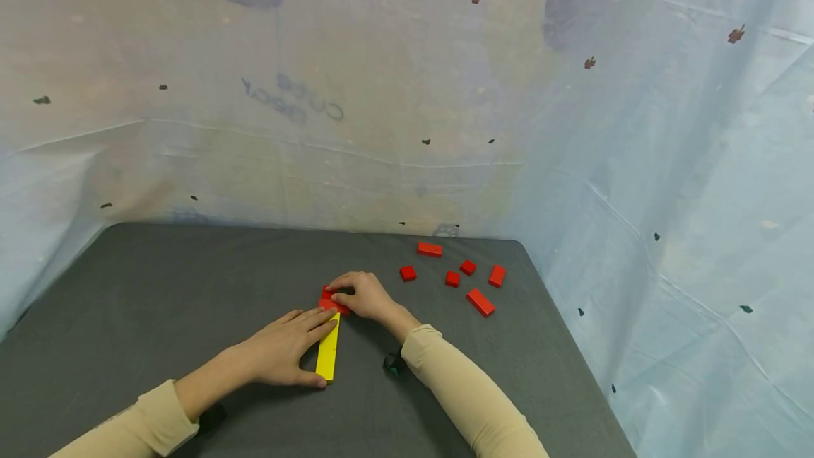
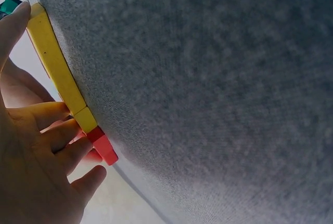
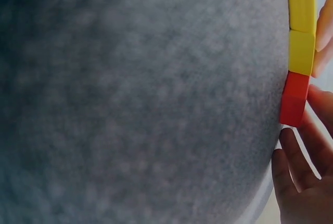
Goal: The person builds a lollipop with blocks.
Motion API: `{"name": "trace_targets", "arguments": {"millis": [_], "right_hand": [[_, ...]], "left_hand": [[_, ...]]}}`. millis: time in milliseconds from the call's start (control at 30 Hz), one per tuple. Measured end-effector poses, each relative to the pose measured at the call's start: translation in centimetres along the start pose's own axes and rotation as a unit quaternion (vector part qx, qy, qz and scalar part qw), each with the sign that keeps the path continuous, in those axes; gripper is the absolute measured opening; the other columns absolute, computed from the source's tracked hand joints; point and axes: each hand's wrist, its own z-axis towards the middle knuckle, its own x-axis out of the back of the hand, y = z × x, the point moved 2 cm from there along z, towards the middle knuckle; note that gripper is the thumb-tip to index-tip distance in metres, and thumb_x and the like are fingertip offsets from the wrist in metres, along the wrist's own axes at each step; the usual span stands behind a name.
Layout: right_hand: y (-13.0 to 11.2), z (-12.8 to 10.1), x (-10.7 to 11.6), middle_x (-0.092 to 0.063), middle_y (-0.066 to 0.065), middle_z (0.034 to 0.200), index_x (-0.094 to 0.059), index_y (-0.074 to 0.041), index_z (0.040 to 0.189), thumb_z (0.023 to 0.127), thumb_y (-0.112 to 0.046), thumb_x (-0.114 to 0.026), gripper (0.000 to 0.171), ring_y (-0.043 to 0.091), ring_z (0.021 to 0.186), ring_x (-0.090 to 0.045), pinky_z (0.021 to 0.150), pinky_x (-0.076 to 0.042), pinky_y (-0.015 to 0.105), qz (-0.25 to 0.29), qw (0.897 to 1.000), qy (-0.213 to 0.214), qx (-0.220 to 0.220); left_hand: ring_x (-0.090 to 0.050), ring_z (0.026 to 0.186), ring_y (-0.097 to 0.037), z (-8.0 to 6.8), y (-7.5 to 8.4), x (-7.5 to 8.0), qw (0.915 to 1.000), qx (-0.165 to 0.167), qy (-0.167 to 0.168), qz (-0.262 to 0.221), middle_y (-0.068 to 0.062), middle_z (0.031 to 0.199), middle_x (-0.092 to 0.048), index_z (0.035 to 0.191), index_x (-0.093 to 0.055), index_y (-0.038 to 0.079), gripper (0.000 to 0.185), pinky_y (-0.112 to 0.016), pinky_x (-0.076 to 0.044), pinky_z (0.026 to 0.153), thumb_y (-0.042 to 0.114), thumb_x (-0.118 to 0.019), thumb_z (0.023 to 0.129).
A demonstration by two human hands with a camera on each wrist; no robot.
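Observation:
On the grey table, a long yellow block (image 1: 327,353) lies in line with a shorter yellow piece (image 2: 85,119) and red blocks (image 1: 327,295) at its far end. My left hand (image 1: 280,350) lies along the left side of this row. Its thumb touches the near end of the long yellow block, and its straight fingers reach the red part. My right hand (image 1: 369,297) pinches a red block at the far end between thumb and index finger. Fingers cover part of the red blocks in the head view. In the right wrist view the red block (image 3: 294,98) abuts the yellow piece.
Several loose red blocks lie at the back right of the table (image 1: 159,281), among them a longer red block (image 1: 480,302) and a small red block (image 1: 408,273). A patterned sheet (image 1: 381,104) hangs behind the table and along its right side.

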Motion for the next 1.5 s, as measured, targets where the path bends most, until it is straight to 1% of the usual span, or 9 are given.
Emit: {"name": "trace_targets", "arguments": {"millis": [333, 467, 567, 700, 867, 1033, 1200, 1333, 1500], "right_hand": [[0.0, -0.2, 0.2, -0.06, -0.006, 0.126, -0.067, -0.022, 0.121, 0.093, -0.028, -0.062, 0.029, 0.011, 0.12, -0.053, 0.101, -0.042, 0.03, 0.001, 1.0, -0.006, -0.004], [0.2, -0.7, 0.9, -0.059, -0.004, 0.129, -0.064, -0.02, 0.124, 0.093, -0.028, -0.061, 0.032, 0.012, 0.122, -0.051, 0.101, -0.042, 0.031, 0.008, 1.0, 0.002, -0.001], [0.7, -1.1, 1.7, -0.059, -0.002, 0.129, -0.064, -0.018, 0.125, 0.093, -0.026, -0.062, 0.033, 0.012, 0.12, -0.053, 0.098, -0.046, 0.03, 0.018, 1.0, 0.015, 0.005], [2.0, -1.9, 3.0, -0.059, -0.002, 0.129, -0.064, -0.017, 0.125, 0.093, -0.025, -0.062, 0.034, 0.012, 0.117, -0.055, 0.092, -0.049, 0.028, 0.023, 0.999, 0.041, 0.006], [4.0, -2.8, 4.7, -0.059, -0.002, 0.128, -0.064, -0.015, 0.125, 0.092, -0.022, -0.063, 0.033, 0.014, 0.115, -0.057, 0.091, -0.05, 0.03, 0.016, 0.997, 0.08, 0.008], [6.2, -3.8, 6.1, -0.059, -0.004, 0.128, -0.065, -0.017, 0.124, 0.091, -0.022, -0.064, 0.033, 0.014, 0.113, -0.057, 0.089, -0.05, 0.034, 0.013, 0.994, 0.107, -0.024], [8.0, -4.3, 7.2, -0.058, -0.003, 0.129, -0.065, -0.016, 0.124, 0.091, -0.019, -0.064, 0.033, 0.017, 0.113, -0.057, 0.088, -0.05, 0.036, 0.021, 0.992, 0.116, -0.053], [8.9, -4.6, 7.9, -0.06, 0.001, 0.128, -0.066, -0.011, 0.122, 0.091, -0.016, -0.065, 0.032, 0.02, 0.114, -0.057, 0.089, -0.05, 0.038, 0.005, 0.991, 0.119, -0.055], [9.9, -4.8, 8.3, -0.059, 0.007, 0.129, -0.065, -0.008, 0.122, 0.091, -0.013, -0.064, 0.032, 0.025, 0.119, -0.054, 0.095, -0.047, 0.042, -0.018, 0.993, 0.1, -0.058]], "left_hand": [[-0.024, 0.141, -0.026, 0.0, -0.1, -0.2, 1.0, -0.003, 0.007, -0.004, -0.005, 0.155, -0.027, 0.149, -0.034, 0.014, 0.104, -0.056, -0.025, 0.109, 0.082, -0.048, 0.072], [-0.025, 0.141, -0.027, 0.0, -0.1, -0.2, 0.9999, -0.004, 0.01, -0.009, -0.005, 0.155, -0.026, 0.148, -0.034, 0.013, 0.104, -0.058, -0.025, 0.108, 0.082, -0.05, 0.072], [-0.026, 0.141, -0.027, 0.0, 0.0, -0.1, 0.9999, 0.0, 0.008, -0.01, -0.005, 0.155, -0.025, 0.148, -0.035, 0.013, 0.104, -0.057, -0.025, 0.109, 0.081, -0.051, 0.072], [-0.026, 0.14, -0.028, 0.1, 0.0, -0.1, 0.9999, 0.003, 0.005, -0.01, -0.005, 0.155, -0.025, 0.148, -0.035, 0.013, 0.104, -0.057, -0.024, 0.109, 0.081, -0.051, 0.071], [-0.025, 0.141, -0.028, 0.1, 0.1, 0.0, 0.9999, 0.003, 0.006, -0.009, -0.005, 0.156, -0.025, 0.149, -0.034, 0.013, 0.105, -0.057, -0.024, 0.109, 0.081, -0.052, 0.071], [-0.024, 0.141, -0.027, 0.0, 0.1, 0.0, 1.0, 0.003, 0.004, -0.004, -0.004, 0.156, -0.024, 0.149, -0.033, 0.013, 0.104, -0.056, -0.024, 0.11, 0.081, -0.052, 0.072], [-0.024, 0.142, -0.027, 0.0, 0.0, -0.2, 1.0, -0.002, 0.01, -0.001, -0.004, 0.156, -0.024, 0.149, -0.033, 0.013, 0.103, -0.055, -0.024, 0.11, 0.08, -0.053, 0.072], [-0.024, 0.142, -0.027, 0.0, 0.0, -0.2, 0.9999, -0.005, 0.013, -0.001, -0.005, 0.156, -0.024, 0.149, -0.033, 0.013, 0.103, -0.055, -0.025, 0.11, 0.08, -0.053, 0.073], [-0.024, 0.142, -0.027, -0.1, 0.1, -0.1, 1.0, -0.001, 0.005, -0.008, -0.004, 0.156, -0.024, 0.149, -0.033, 0.013, 0.103, -0.055, -0.024, 0.11, 0.079, -0.053, 0.073]]}}
